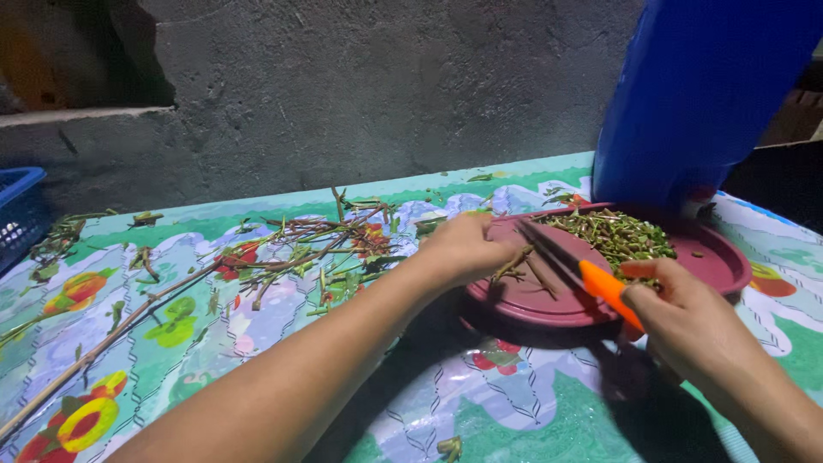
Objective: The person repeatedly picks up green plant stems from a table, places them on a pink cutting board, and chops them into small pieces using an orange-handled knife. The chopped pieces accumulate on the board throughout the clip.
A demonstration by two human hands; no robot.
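My left hand (463,249) rests on the rim of a round maroon plate (549,296) and pinches a few thin plant stems (517,264) lying on it. My right hand (686,317) grips a knife by its orange handle (609,291); the dark blade (549,250) lies across the stems beside my left fingers. A heap of chopped green stem pieces (613,233) sits on the far half of the plate.
A pile of uncut stems and leaves (309,244) lies on the flowered tablecloth (214,343), with a long bare stalk (103,343) toward the left. A tall blue container (694,94) stands behind the plate. A blue basket (17,210) is at the left edge, a grey wall behind.
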